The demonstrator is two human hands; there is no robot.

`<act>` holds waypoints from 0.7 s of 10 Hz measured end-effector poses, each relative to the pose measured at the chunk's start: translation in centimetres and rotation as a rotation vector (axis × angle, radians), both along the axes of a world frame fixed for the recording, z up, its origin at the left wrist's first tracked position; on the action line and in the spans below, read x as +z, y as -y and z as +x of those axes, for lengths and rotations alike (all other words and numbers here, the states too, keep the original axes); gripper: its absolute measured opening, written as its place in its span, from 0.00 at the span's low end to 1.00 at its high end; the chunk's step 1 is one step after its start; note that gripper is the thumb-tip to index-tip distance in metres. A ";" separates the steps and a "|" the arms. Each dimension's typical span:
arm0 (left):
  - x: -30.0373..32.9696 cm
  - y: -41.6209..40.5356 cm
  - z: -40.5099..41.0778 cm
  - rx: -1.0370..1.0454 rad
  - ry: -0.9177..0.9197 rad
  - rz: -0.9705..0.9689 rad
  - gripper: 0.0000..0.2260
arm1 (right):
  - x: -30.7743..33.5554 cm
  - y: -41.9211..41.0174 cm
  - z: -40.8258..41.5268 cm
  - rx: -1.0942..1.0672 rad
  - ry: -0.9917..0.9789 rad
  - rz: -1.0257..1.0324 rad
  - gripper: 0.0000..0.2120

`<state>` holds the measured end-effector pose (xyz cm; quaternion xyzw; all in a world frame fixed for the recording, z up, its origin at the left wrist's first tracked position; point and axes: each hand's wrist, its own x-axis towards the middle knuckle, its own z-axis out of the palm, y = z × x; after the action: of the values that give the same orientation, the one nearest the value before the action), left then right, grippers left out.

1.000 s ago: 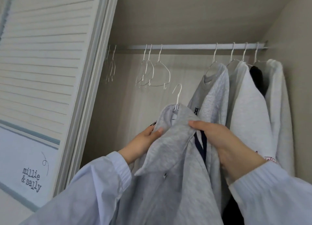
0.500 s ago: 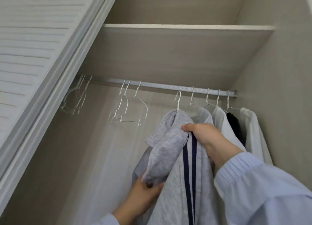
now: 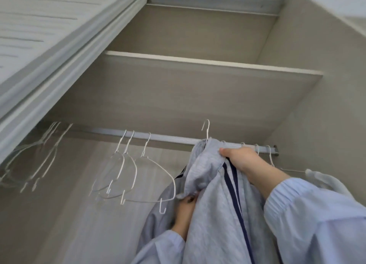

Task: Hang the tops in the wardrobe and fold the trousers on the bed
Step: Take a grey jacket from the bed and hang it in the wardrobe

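I hold a grey top (image 3: 213,214) with two navy stripes up inside the wardrobe. It sits on a white wire hanger whose hook (image 3: 206,129) rises just above the metal rail (image 3: 174,139). My right hand (image 3: 242,160) grips the top at its collar, right in front of the rail. Lower down, my left hand (image 3: 185,212) clutches a fold of the same top from the left side. Other hung tops are mostly hidden behind my right sleeve; a white one (image 3: 324,179) peeks out at the right.
Three empty wire hangers (image 3: 134,170) hang on the rail left of the top, with more blurred ones (image 3: 39,156) at the far left. A shelf (image 3: 198,61) spans the wardrobe above the rail. The white louvred door (image 3: 49,35) stands at the left.
The top and its hanger have gone up, the hook now standing above the rail. My left hand slid down from the collar to a lower fold. The view has tilted upward.
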<state>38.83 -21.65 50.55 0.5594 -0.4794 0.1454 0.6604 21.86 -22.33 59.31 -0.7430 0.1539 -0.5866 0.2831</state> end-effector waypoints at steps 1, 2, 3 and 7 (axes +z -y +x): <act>-0.3 0.9 2.0 0.026 -0.051 0.006 0.13 | 0.1 1.3 2.3 -0.065 -0.037 -0.016 0.20; -0.5 2.2 5.4 -0.043 -0.165 -0.030 0.16 | -0.2 2.2 4.2 -0.091 -0.078 0.001 0.21; -0.7 1.5 6.5 0.001 -0.181 0.011 0.17 | -0.7 2.7 5.8 -0.107 -0.113 0.030 0.24; -4.0 1.5 6.6 -0.314 -0.389 0.003 0.15 | -3.4 3.6 6.3 -0.204 -0.220 -0.056 0.14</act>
<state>45.40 -23.15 46.53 0.4966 -0.4244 -0.0700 0.7539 28.15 -25.98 55.91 -0.7908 0.2423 -0.5316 0.1826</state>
